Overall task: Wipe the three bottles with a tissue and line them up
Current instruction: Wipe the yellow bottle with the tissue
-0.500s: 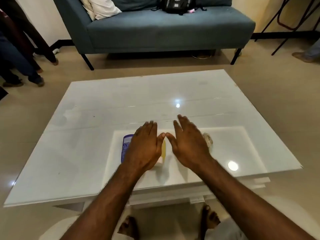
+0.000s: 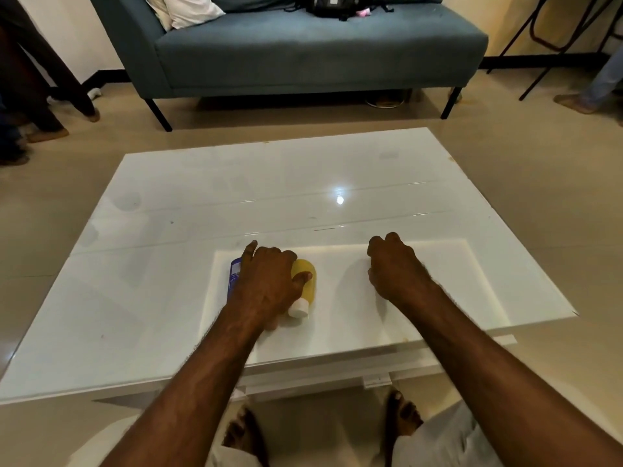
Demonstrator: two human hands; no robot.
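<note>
Three bottles lie side by side on the white raised panel (image 2: 455,281) of the glossy white table (image 2: 236,197). A blue bottle (image 2: 235,274) is leftmost and a yellow bottle (image 2: 308,288) with a white cap is rightmost. Between them, only a pale tip of the third bottle (image 2: 270,326) shows. My left hand (image 2: 269,284) covers that middle bottle with curled fingers, the thumb resting on the yellow one. My right hand (image 2: 394,271) is closed into a fist on the panel to the right, over the spot where the tissue lay. The tissue itself is hidden.
A blue-grey sofa (image 2: 303,55) with a cushion and a black backpack (image 2: 332,3) stands beyond the table. People's legs (image 2: 40,96) are at the far left and a shoe (image 2: 580,102) at the far right. My bare feet show under the near table edge.
My hands have moved apart. The left one dropped onto the bottles and curled. The right one slid right and closed over the tissue, uncovering the yellow bottle.
</note>
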